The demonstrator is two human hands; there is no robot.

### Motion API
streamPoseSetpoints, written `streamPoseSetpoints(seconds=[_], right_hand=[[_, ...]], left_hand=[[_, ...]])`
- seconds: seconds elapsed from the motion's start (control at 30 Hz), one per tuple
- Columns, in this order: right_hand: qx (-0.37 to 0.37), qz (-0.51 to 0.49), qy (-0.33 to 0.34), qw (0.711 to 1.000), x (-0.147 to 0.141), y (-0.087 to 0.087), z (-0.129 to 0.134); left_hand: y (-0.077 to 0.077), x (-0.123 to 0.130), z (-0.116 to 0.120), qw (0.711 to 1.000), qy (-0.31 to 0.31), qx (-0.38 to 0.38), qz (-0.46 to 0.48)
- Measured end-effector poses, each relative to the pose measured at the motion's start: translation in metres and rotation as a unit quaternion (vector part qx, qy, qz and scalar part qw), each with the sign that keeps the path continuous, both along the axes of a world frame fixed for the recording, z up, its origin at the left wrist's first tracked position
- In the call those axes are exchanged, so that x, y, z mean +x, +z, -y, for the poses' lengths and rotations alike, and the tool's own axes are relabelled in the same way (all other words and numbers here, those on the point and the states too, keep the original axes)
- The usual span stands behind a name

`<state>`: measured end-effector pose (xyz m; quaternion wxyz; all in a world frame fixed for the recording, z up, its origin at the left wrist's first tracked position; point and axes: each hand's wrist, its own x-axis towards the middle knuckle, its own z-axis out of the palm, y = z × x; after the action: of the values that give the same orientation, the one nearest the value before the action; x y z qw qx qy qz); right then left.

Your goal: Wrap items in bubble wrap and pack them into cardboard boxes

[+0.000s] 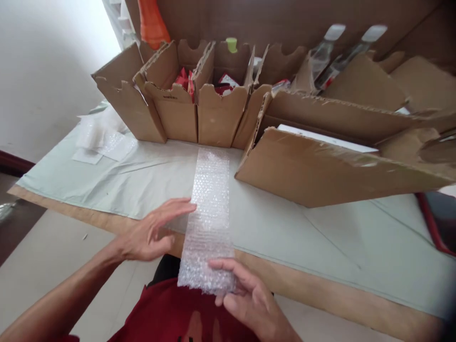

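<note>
A long, clear strip of bubble wrap (210,199) lies across the cloth-covered table, its near end hanging past the front edge above my lap. My right hand (245,299) grips the lower right corner of this end. Its index finger lies over the wrap, and other fingers are partly hidden beneath. My left hand (153,230) hovers at the strip's left edge with fingers stretched out and thumb apart. The fingertips are right by the wrap; whether they touch it I cannot tell.
Cardboard bins (178,114) with red packets stand along the back. A larger cardboard box (335,166) leans at right, bottles (320,59) behind it. Loose bubble wrap pieces (101,135) lie at far left. An orange object (153,23) rises behind the bins.
</note>
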<state>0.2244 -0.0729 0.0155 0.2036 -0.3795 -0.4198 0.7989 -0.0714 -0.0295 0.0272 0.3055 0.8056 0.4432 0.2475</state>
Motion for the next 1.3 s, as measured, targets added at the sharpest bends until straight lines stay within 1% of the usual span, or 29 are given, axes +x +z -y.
streamPoseSetpoints(seconds=[0.03, 0.07, 0.13, 0.17, 0.23, 0.3, 0.33, 0.4, 0.43, 0.47, 0.53, 0.6, 0.63, 0.67, 0.7, 0.73, 0.8, 0.87, 0.93, 0.97, 1.0, 1.03, 1.07, 1.1, 1.13, 1.17, 1.23, 1.27, 1.3], right_hand=[[-0.002, -0.008, -0.004, 1.000, 0.000, 0.002, -0.006], [0.002, -0.012, -0.012, 1.000, 0.000, 0.004, -0.013], [0.022, -0.023, -0.022, 0.999, -0.004, 0.005, -0.025], [0.037, -0.033, -0.029, 0.998, -0.006, 0.005, -0.031], [0.087, -0.049, -0.056, 0.993, -0.010, 0.005, -0.040], [0.173, -0.026, -0.100, 0.979, -0.012, 0.007, -0.045], [0.229, 0.005, -0.122, 0.966, -0.011, 0.008, -0.045], [0.352, 0.096, -0.128, 0.922, -0.009, 0.011, -0.046], [0.415, 0.142, -0.114, 0.891, -0.008, 0.011, -0.046], [0.477, 0.182, -0.091, 0.855, -0.009, 0.011, -0.047], [0.586, 0.241, -0.033, 0.773, -0.013, 0.007, -0.051], [0.655, 0.283, 0.025, 0.700, -0.019, -0.002, -0.059], [0.673, 0.299, 0.049, 0.674, -0.023, -0.007, -0.064], [0.684, 0.312, 0.067, 0.655, -0.026, -0.012, -0.069], [0.692, 0.320, 0.075, 0.643, -0.028, -0.017, -0.073], [0.698, 0.322, 0.076, 0.635, -0.030, -0.021, -0.077], [0.706, 0.317, 0.066, 0.629, -0.030, -0.024, -0.082], [0.705, 0.302, 0.062, 0.638, -0.028, -0.022, -0.085], [0.685, 0.279, 0.070, 0.669, -0.027, -0.017, -0.087], [0.667, 0.268, 0.076, 0.691, -0.026, -0.014, -0.088], [0.646, 0.261, 0.081, 0.713, -0.026, -0.011, -0.089], [0.623, 0.257, 0.083, 0.734, -0.027, -0.009, -0.091], [0.604, 0.257, 0.079, 0.750, -0.027, -0.008, -0.093], [0.594, 0.261, 0.064, 0.759, -0.027, -0.007, -0.095], [0.596, 0.265, 0.036, 0.757, -0.027, -0.007, -0.096], [0.612, 0.270, -0.001, 0.743, -0.027, -0.007, -0.096], [0.665, 0.275, -0.073, 0.691, -0.026, -0.008, -0.092], [0.691, 0.273, -0.092, 0.663, -0.025, -0.009, -0.089], [0.712, 0.271, -0.090, 0.642, -0.024, -0.010, -0.086]], left_hand=[[0.003, 0.001, 0.013, 1.000, -0.016, -0.026, -0.003], [0.004, 0.003, 0.023, 0.999, -0.017, -0.042, -0.007], [0.003, 0.012, 0.033, 0.999, 0.020, -0.043, 0.005], [0.000, 0.018, 0.033, 0.998, 0.055, -0.034, 0.022], [-0.010, 0.030, 0.024, 0.988, 0.141, -0.032, 0.048], [-0.019, 0.039, 0.010, 0.973, 0.222, -0.044, 0.047], [-0.023, 0.042, 0.003, 0.966, 0.249, -0.053, 0.035], [-0.028, 0.044, -0.008, 0.961, 0.270, -0.063, 0.008], [-0.030, 0.044, -0.012, 0.961, 0.270, -0.065, -0.004], [-0.032, 0.043, -0.014, 0.961, 0.266, -0.066, -0.015], [-0.036, 0.042, -0.015, 0.963, 0.260, -0.058, -0.032], [-0.040, 0.042, -0.015, 0.964, 0.260, -0.037, -0.048], [-0.042, 0.042, -0.014, 0.963, 0.261, -0.023, -0.057], [-0.043, 0.042, -0.012, 0.963, 0.261, -0.005, -0.066], [-0.044, 0.042, -0.010, 0.962, 0.262, 0.018, -0.071], [-0.044, 0.043, -0.007, 0.961, 0.261, 0.045, -0.072], [-0.042, 0.042, 0.001, 0.962, 0.248, 0.099, -0.066], [-0.038, 0.041, 0.010, 0.966, 0.206, 0.144, -0.065], [-0.036, 0.040, 0.017, 0.973, 0.145, 0.166, -0.072], [-0.036, 0.040, 0.019, 0.975, 0.122, 0.169, -0.070], [-0.036, 0.040, 0.020, 0.978, 0.112, 0.167, -0.062], [-0.036, 0.040, 0.020, 0.979, 0.117, 0.157, -0.050], [-0.037, 0.040, 0.019, 0.980, 0.136, 0.142, -0.038], [-0.038, 0.040, 0.017, 0.979, 0.161, 0.121, -0.026], [-0.038, 0.040, 0.015, 0.977, 0.187, 0.100, -0.016], [-0.039, 0.041, 0.012, 0.975, 0.207, 0.080, -0.010], [-0.041, 0.043, 0.005, 0.973, 0.224, 0.054, -0.007], [-0.042, 0.044, 0.003, 0.973, 0.226, 0.051, -0.009], [-0.043, 0.045, 0.000, 0.973, 0.225, 0.053, -0.014]])
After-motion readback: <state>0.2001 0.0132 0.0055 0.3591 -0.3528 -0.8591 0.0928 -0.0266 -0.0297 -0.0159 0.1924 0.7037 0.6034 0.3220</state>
